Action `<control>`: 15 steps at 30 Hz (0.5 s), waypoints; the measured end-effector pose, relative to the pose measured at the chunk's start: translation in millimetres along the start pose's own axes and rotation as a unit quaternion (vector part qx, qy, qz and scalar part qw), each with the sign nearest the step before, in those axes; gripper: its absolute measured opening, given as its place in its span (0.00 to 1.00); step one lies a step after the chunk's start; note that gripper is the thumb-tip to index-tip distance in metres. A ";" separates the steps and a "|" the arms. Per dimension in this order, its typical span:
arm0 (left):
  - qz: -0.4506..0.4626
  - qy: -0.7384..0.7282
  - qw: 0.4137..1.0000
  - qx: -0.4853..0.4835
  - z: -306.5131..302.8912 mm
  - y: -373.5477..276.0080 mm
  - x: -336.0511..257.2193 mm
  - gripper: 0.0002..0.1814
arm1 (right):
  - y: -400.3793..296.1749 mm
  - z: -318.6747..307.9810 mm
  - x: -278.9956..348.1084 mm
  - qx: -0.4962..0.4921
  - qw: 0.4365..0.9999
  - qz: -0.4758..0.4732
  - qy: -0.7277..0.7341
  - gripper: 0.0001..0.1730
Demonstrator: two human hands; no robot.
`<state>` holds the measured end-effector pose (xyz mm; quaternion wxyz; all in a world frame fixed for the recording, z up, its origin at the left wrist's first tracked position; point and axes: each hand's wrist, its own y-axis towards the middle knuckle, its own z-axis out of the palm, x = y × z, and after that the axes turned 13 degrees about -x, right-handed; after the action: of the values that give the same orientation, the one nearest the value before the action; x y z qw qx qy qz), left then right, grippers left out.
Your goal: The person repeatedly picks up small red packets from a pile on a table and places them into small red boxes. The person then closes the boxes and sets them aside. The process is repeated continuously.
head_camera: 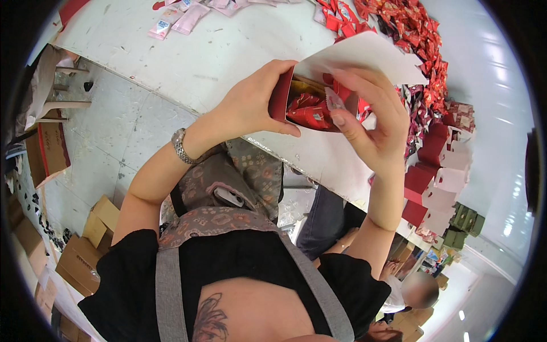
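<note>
An open red cardboard gift box [279, 96] with a raised white-lined lid [363, 51] is gripped at its left side by my left hand [256, 96], which wears a metal watch. Inside lie red wrapped packets [308, 112] and something gold. At the box's right side, my right hand [376, 115] has its thumb and fingers around a small pale, clear-edged packet [334, 100], over the opening. More red shows behind these fingers; whether they hold that too cannot be told.
The white table [205, 64] carries pink-white sachets [190, 18], a long heap of red packets [427, 55] and a row of open red boxes [421, 179]. Green boxes [463, 224] stand farther right. Another person's dark-trousered leg [320, 218] is beside me; cardboard cartons [79, 260] stand at lower left.
</note>
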<state>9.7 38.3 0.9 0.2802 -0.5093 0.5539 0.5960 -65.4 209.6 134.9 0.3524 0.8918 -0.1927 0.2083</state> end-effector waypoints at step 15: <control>0.038 0.038 0.999 0.005 0.2 -0.6 -2.2 0.53 | -19.0 -1.3 -3.8 0.125 0.986 0.010 -0.108 0.18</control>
<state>10.9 39.2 2.7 0.2388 -0.5092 0.5859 0.5835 -59.6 224.1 123.4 0.2128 0.9441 -0.2114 0.1366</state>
